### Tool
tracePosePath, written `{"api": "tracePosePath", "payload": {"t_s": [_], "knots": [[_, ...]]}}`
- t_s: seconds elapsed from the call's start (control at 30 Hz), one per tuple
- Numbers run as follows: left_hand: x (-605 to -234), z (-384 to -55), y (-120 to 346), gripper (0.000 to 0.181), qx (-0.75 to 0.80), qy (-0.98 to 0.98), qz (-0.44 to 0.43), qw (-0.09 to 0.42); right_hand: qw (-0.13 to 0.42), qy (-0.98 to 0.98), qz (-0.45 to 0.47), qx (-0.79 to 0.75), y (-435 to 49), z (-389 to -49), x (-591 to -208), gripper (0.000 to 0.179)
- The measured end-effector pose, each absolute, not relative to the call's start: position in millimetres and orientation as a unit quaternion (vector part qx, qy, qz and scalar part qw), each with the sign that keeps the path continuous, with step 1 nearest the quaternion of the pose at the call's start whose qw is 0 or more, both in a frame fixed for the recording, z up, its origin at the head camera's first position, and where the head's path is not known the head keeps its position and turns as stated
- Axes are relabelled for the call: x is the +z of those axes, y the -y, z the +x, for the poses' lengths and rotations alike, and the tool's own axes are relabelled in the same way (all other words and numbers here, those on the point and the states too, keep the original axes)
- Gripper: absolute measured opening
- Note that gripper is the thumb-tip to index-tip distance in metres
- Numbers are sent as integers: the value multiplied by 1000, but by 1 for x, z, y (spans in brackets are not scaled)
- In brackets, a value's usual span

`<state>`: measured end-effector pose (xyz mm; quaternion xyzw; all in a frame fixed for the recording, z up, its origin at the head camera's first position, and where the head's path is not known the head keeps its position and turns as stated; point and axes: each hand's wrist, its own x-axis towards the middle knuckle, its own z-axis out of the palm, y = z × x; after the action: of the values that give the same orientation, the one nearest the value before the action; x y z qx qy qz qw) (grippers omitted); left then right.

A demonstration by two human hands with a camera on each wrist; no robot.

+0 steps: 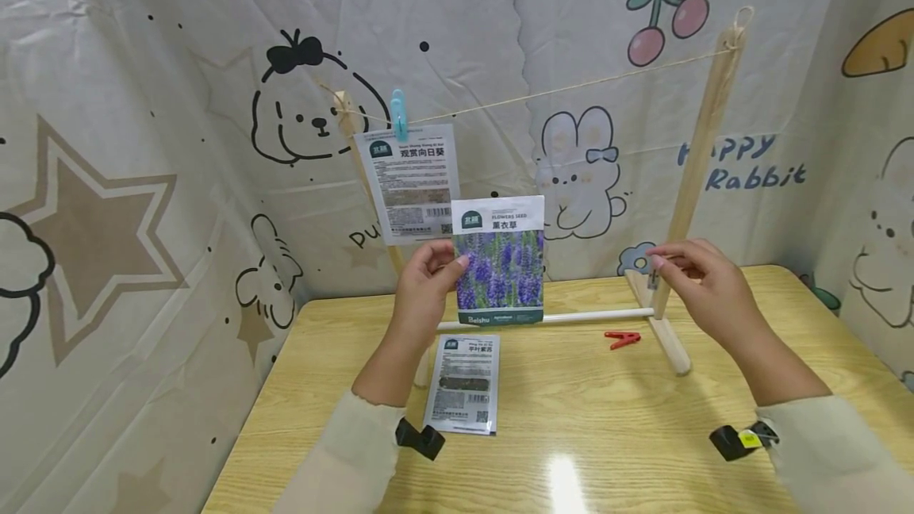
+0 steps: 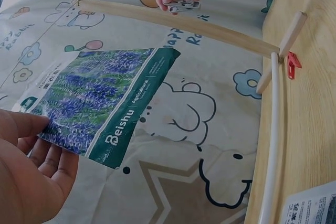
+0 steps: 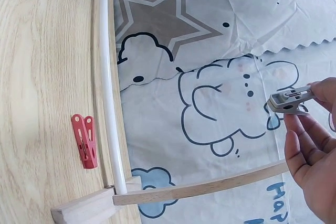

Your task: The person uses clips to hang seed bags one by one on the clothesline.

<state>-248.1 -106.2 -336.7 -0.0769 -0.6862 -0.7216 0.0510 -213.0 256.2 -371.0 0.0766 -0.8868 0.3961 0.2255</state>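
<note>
My left hand [image 1: 426,285] pinches the left edge of a seed packet [image 1: 500,268] with purple lavender flowers and a green bottom band, held upright in front of the rack. In my right hand [image 3: 317,145] a grey clothespin [image 3: 290,100] is pinched between thumb and fingers, near the right wooden post [image 1: 703,149]. A thin string [image 1: 571,87] runs between the posts. From its left part hangs another seed packet [image 1: 410,181], printed side out, under a light blue clothespin [image 1: 399,116].
A printed seed packet [image 1: 464,383] lies on the wooden table [image 1: 571,411]. A red clothespin [image 1: 623,339] lies near the right foot [image 1: 671,346] of the rack. A white bar [image 1: 593,316] joins the posts low down. Behind hangs a cartoon-patterned cloth [image 1: 493,22].
</note>
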Motion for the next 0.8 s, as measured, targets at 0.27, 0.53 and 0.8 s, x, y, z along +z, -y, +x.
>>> {"api": "tracePosePath", "payload": {"t_s": [0.27, 0.53, 0.8], "knots": [[-330, -248, 104, 17, -725, 681, -81, 55, 219, 885, 73, 404, -258, -212, -367, 31], [-328, -249, 105, 17, -728, 676, -90, 63, 214, 889, 67, 400, -259, -212, -361, 33], [-322, -250, 104, 15, -728, 675, -90, 78, 220, 886, 77, 400, -258, -214, -357, 31]]}}
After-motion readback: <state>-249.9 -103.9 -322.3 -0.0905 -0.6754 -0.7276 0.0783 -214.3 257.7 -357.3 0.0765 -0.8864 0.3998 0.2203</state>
